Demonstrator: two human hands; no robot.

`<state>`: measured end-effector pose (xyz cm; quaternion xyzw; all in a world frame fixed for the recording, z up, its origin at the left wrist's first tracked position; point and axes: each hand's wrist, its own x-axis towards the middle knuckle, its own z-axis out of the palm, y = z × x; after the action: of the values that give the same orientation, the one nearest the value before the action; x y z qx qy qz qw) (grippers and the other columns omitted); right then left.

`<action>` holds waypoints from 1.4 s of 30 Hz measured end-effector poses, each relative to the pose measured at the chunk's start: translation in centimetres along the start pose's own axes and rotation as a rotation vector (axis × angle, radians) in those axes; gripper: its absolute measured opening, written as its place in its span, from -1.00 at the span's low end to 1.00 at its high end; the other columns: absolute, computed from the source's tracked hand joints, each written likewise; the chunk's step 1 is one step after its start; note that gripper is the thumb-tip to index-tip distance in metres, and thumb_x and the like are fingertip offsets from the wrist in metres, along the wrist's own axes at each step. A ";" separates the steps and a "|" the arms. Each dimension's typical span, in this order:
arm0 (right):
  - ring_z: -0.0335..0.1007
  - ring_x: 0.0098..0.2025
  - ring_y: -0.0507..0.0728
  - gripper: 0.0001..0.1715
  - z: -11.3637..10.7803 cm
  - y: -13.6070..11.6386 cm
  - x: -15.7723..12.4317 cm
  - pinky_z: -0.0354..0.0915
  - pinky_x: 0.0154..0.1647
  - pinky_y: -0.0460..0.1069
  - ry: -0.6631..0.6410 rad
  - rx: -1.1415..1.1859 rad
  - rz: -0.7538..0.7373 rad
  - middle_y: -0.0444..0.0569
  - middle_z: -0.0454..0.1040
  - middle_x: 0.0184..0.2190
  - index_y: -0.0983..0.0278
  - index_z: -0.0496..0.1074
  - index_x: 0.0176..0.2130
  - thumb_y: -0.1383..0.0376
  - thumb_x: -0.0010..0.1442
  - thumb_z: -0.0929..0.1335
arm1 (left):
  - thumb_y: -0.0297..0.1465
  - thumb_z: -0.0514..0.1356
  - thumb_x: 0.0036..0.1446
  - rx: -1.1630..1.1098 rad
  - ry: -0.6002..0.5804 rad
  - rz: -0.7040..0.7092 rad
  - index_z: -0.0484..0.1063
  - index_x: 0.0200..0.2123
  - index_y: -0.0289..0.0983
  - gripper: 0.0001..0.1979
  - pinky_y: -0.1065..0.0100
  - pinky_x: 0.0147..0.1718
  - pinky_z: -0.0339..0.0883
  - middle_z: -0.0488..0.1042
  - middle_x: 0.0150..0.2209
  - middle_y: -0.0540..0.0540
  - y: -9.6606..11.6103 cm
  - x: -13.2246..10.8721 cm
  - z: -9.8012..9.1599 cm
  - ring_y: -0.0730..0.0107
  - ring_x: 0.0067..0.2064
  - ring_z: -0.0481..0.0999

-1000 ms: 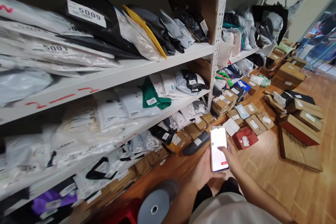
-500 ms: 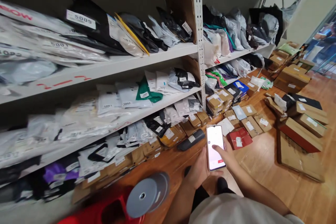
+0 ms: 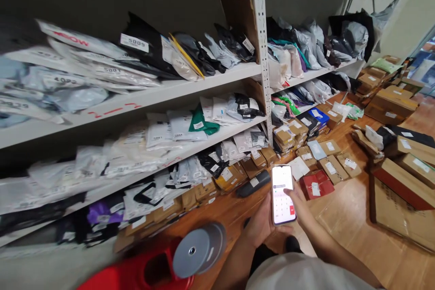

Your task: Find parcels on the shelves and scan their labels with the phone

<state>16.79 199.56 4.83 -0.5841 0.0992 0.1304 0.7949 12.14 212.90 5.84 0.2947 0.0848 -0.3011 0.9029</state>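
A smartphone (image 3: 281, 206) is held upright in front of my body, its lit screen facing me with a number keypad and a red button low on the right. My left hand (image 3: 261, 221) is closed around the phone's left side and lower end. At the right edge, my right hand (image 3: 299, 201) also grips it, with the thumb over the middle of the screen. The right hand's other fingers are mostly hidden behind the phone.
White shelving (image 3: 204, 82) on the left bears many labelled plastic parcels. Cardboard boxes (image 3: 390, 105) and a red packet (image 3: 316, 185) lie on the wood floor to the right. A red object (image 3: 136, 272) with a grey disc (image 3: 192, 251) stands at lower left.
The view has swung slightly left and up, so shelves and boxes sit further right and lower. On the phone screen, a keypad has appeared. Both hands keep their hold.
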 end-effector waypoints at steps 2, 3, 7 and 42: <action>0.54 -0.29 0.25 -0.62 0.1 0.2 0.0 0.43 -0.26 0.08 -0.021 0.010 0.021 -0.07 0.65 -0.30 0.18 0.53 -0.17 0.17 -0.05 0.42 | 0.00 0.08 0.26 -0.018 0.003 0.012 0.33 0.26 -0.13 -0.42 0.06 -0.05 0.44 0.54 0.05 -0.22 0.2 -0.2 -0.3 0.01 0.06 0.52; 0.54 -0.30 0.25 -0.64 0.1 0.2 0.0 0.43 -0.27 0.08 -0.031 0.011 0.029 -0.08 0.66 -0.30 0.18 0.53 -0.18 0.16 -0.04 0.42 | -0.02 0.08 0.27 -0.028 0.010 0.021 0.33 0.25 -0.14 -0.43 0.08 -0.06 0.45 0.54 0.05 -0.22 0.3 -0.3 -0.5 0.02 0.06 0.52; 0.55 -0.19 0.27 -0.62 0.0 0.3 -0.2 0.40 -0.12 0.12 -0.080 -0.001 0.032 -0.04 0.68 -0.22 0.20 0.57 -0.17 0.15 -0.03 0.41 | -0.02 0.07 0.28 -0.036 0.050 0.048 0.31 0.26 -0.19 -0.41 0.14 -0.18 0.50 0.53 0.06 -0.24 0.5 -0.6 -1.2 0.04 0.02 0.54; 0.53 -0.18 0.24 -0.63 1.1 0.6 -0.7 0.39 -0.14 0.11 -0.195 -0.040 -0.040 -0.10 0.67 -0.22 0.17 0.59 -0.18 0.26 -0.03 0.36 | -0.41 0.20 0.12 -0.001 0.102 0.123 -0.16 0.41 0.09 -0.12 0.21 -0.32 0.58 0.40 0.22 -0.12 1.4 -1.6 -2.6 0.03 -0.01 0.55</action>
<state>15.92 200.73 4.80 -0.5862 0.0070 0.1727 0.7915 11.76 216.11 4.95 0.3138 0.1127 -0.2296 0.9144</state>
